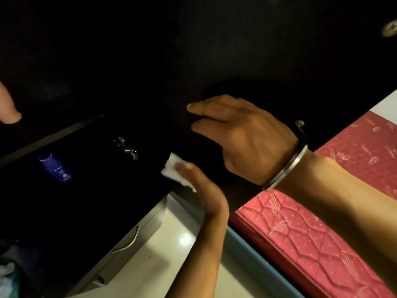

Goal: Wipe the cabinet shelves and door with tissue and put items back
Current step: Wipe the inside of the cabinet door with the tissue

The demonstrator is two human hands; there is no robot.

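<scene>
The dark cabinet door fills the upper right. My right hand, with a metal bangle on the wrist, lies flat on the door's face near its lower edge, fingers straight and pointing left. Just below it, my left hand holds a white crumpled tissue against the door's edge, thumb on top of the tissue; its other fingers are hidden. Inside the dim cabinet a blue bottle lies on a shelf.
A bunch of keys hangs inside the cabinet. A fingertip shows at the left edge. Below are a white drawer unit with a metal handle, a red quilted mattress, pale floor, and cloth clutter bottom left.
</scene>
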